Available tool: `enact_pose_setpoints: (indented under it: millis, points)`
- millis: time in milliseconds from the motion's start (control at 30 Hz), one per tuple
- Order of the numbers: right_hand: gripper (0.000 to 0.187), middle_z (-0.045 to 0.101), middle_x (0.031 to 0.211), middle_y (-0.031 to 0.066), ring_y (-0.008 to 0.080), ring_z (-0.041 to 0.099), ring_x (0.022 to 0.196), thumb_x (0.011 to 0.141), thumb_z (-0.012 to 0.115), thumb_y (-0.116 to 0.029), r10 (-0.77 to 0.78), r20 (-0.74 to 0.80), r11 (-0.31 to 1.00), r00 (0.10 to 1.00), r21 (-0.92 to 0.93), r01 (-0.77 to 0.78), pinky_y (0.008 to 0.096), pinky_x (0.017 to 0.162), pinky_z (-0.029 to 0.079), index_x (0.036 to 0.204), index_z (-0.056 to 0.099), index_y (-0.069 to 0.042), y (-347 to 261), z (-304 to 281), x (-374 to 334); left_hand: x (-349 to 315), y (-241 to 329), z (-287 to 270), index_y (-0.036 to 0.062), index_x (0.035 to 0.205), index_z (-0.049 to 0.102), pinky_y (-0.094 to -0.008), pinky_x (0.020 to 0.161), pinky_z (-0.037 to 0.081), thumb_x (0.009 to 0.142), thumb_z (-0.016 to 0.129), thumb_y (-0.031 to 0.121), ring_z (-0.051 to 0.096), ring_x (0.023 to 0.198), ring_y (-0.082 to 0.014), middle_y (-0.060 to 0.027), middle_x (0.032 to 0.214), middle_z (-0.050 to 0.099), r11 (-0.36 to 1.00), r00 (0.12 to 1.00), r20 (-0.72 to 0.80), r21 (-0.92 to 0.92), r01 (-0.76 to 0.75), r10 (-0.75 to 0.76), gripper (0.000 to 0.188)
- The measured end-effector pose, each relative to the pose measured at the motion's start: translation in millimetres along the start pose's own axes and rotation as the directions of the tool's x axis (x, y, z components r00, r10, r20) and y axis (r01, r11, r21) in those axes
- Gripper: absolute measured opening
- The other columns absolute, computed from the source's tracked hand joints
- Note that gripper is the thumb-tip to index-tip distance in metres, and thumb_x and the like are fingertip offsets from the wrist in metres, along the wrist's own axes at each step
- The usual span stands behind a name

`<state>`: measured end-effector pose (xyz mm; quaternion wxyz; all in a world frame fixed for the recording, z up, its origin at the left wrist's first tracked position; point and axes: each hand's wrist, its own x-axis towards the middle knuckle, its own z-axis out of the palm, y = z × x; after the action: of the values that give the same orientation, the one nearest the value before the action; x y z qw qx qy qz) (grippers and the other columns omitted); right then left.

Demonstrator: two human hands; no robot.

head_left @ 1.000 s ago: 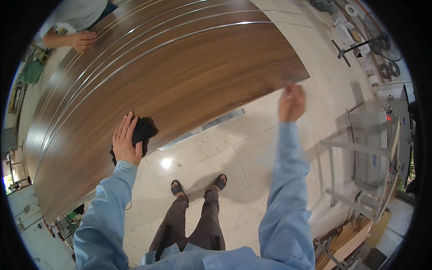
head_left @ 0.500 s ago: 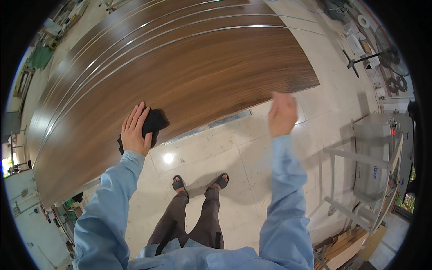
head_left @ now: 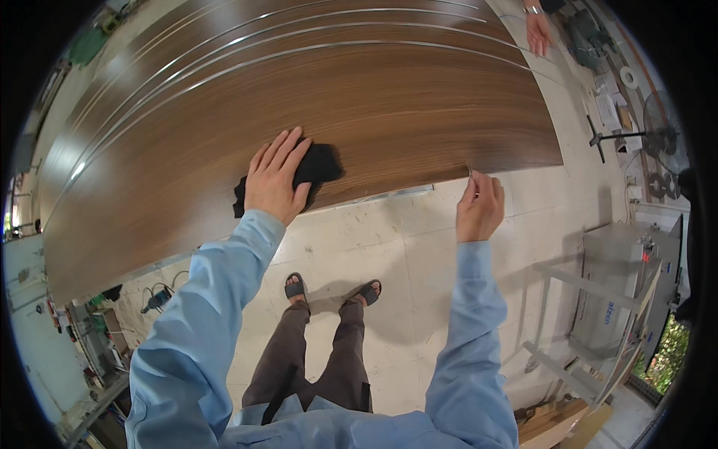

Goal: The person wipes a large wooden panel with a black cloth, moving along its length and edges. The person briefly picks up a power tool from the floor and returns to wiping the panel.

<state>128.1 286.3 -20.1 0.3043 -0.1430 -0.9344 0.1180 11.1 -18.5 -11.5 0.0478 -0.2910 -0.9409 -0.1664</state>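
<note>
My left hand (head_left: 277, 176) presses down on a black cloth (head_left: 320, 165), its fingers long over the cloth and its thumb at the side. The cloth lies bunched on a large wood-grain panel (head_left: 419, 112), sticking out on both sides of the hand. At the panel's near edge, towards its right end, my right hand (head_left: 481, 206) is closed in a pinch. A small thin bit shows at its fingertips, too small to name.
Several thin metal strips (head_left: 351, 43) run across the far part of the panel. Another person's hand (head_left: 538, 34) reaches in at the far right. A floor fan (head_left: 658, 138) stands to the right, with a metal frame (head_left: 591, 280) and grey cabinet nearer.
My left hand and the black cloth have moved right along the panel. My right hand has come down to the panel edge, fingers pinched. Another person's hand has appeared at the far right.
</note>
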Motion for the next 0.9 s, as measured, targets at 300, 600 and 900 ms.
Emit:
enact_pose_setpoints:
  millis: [300,600,900]
  points:
    - [0.015,0.06,0.09,0.0112,0.0316,0.061,0.088,0.085,0.061,-0.001,-0.261,0.125,0.964,0.957,0.079,0.253,0.0394,0.075,0.053,0.097,0.066,-0.006,-100.8,16.3,-22.6,-107.0,-125.7,-74.8,0.0165,0.151,0.045,-0.0461,0.123,0.028,0.07,0.073,0.003,0.034,0.148,-0.0301,-0.0078,0.16,0.039,0.991,0.991,0.044,0.063,0.12,-0.123,0.087]
    - [0.017,0.064,0.091,0.0127,0.0328,0.062,0.088,0.087,0.061,-0.001,-0.256,0.125,0.965,0.959,0.092,0.246,0.0439,0.076,0.052,0.101,0.068,-0.008,-135.6,39.6,-79.6,-178.9,-259.0,-88.2,0.0163,0.149,0.047,-0.0447,0.122,0.028,0.082,0.057,0.011,0.036,0.147,-0.0286,-0.0064,0.158,0.042,0.918,0.921,-0.215,0.159,0.363,-0.326,0.068]
    - [0.012,0.065,0.093,0.0107,0.0322,0.062,0.09,0.09,0.058,-0.003,-0.027,0.014,0.993,1.0,-0.111,0.029,0.0423,0.078,0.052,0.097,0.067,-0.007,-75.4,15.3,-7.8,-174.3,-252.0,-91.1,0.0227,0.151,0.045,-0.0426,0.124,0.025,0.083,0.058,0.013,0.033,0.149,-0.0231,0.001,0.161,0.037,0.881,0.896,-0.19,0.19,0.434,-0.4,0.07]
